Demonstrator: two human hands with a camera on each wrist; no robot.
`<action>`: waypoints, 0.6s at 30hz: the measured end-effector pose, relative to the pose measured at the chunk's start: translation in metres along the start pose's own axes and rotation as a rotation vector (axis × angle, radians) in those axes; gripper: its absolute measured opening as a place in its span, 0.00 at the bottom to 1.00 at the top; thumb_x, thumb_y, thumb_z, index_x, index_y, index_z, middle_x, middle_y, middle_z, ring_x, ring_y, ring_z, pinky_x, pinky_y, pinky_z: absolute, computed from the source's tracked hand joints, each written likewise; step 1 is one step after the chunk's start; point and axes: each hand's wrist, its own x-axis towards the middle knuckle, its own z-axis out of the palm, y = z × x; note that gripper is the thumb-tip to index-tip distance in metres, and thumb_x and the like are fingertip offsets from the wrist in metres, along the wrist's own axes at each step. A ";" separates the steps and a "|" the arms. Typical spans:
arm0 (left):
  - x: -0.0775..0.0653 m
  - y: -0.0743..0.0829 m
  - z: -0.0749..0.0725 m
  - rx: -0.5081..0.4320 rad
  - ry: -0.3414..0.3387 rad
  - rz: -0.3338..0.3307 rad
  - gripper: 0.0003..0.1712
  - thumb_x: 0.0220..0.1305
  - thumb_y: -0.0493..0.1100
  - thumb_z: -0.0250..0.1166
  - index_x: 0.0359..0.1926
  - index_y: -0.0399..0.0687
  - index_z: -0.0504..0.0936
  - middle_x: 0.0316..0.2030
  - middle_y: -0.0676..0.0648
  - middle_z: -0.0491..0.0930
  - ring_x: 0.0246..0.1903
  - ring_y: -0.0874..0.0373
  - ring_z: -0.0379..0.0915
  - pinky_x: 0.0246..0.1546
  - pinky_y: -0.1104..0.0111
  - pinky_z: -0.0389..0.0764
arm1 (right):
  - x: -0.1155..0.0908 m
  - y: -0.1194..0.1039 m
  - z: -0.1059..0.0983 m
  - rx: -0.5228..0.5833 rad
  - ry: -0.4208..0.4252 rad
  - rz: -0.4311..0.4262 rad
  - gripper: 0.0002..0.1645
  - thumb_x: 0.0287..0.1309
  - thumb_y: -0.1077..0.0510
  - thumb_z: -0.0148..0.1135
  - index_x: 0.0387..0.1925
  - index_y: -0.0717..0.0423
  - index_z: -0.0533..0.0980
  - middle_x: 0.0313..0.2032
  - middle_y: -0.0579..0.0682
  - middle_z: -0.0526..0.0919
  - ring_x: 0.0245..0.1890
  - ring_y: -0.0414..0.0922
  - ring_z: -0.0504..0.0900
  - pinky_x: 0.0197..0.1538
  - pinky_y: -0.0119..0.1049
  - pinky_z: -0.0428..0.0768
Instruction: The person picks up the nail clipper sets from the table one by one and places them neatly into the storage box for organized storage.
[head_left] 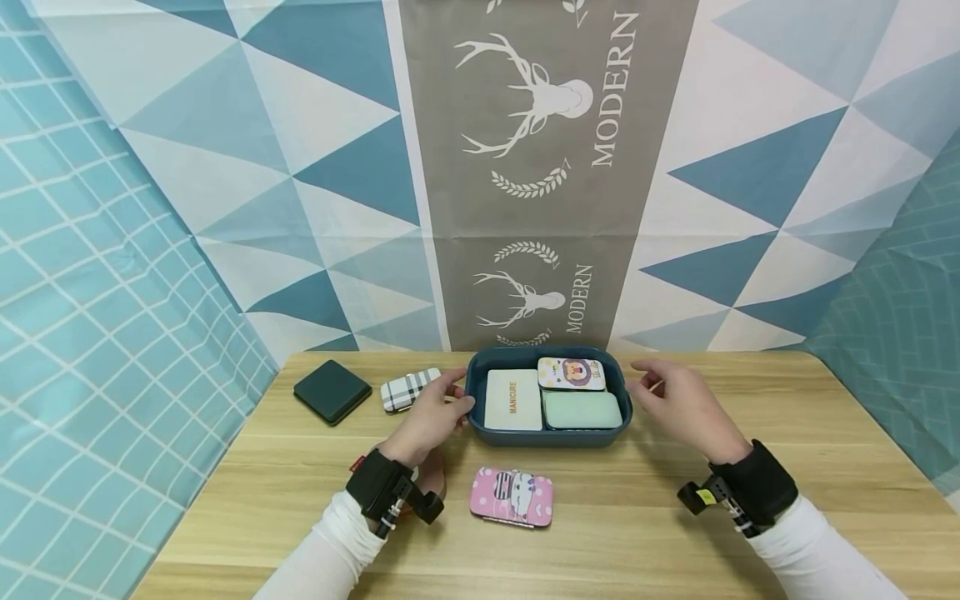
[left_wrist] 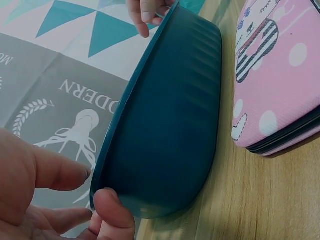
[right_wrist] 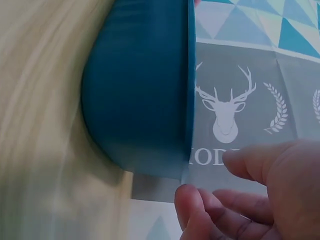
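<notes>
A dark blue oval plastic bin (head_left: pixel 504 438) stands on the wooden table between my two hands. Inside lie a white box lettered MANICURE (head_left: pixel 513 400), a small case with a lion picture (head_left: pixel 572 374) and a mint green case (head_left: pixel 582 411). My left hand (head_left: pixel 429 419) is at the bin's left end, fingertips right at the rim, thumb apart from the fingers. At the right end is my right hand (head_left: pixel 686 408), fingers loosely bent and fingertips close to the rim. Neither thumb closes on the wall in the wrist views.
A pink cat-print case (head_left: pixel 512 497) lies in front of the bin. To the left are a plaid case (head_left: pixel 408 389) and a dark green square case (head_left: pixel 332 392). A pinkish object (head_left: pixel 432 479) sits partly hidden under my left wrist. Patterned cloth (head_left: pixel 360 208) hangs behind the table.
</notes>
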 end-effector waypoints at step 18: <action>-0.002 0.007 -0.004 0.021 0.037 0.025 0.31 0.69 0.39 0.57 0.70 0.47 0.61 0.44 0.41 0.68 0.33 0.42 0.69 0.31 0.53 0.77 | -0.004 0.017 0.010 0.234 -0.070 0.139 0.28 0.67 0.48 0.55 0.61 0.62 0.71 0.34 0.53 0.79 0.27 0.51 0.82 0.21 0.35 0.70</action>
